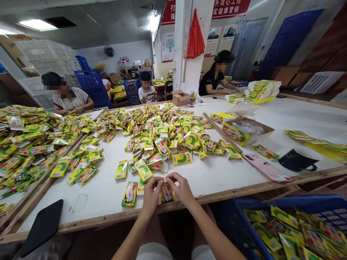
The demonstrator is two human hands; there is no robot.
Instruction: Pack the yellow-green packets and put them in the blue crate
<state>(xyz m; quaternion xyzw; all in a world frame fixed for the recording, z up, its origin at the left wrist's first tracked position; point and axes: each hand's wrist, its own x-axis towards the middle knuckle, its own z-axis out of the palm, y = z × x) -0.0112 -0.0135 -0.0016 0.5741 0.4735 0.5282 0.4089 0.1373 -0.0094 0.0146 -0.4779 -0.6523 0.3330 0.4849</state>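
— Looking where for the small printed box (167,193)?
— Between left hand (151,192) and right hand (181,187), top end toward both, over the near part of the table (211,177).
— Held how?
— Pinched at that end between thumb and fingers of each hand, nearly closed, with fingertips almost meeting.
— And around?
— Seeing a face-up box (129,194) left of the left hand, with a loose pile (163,147) beyond.
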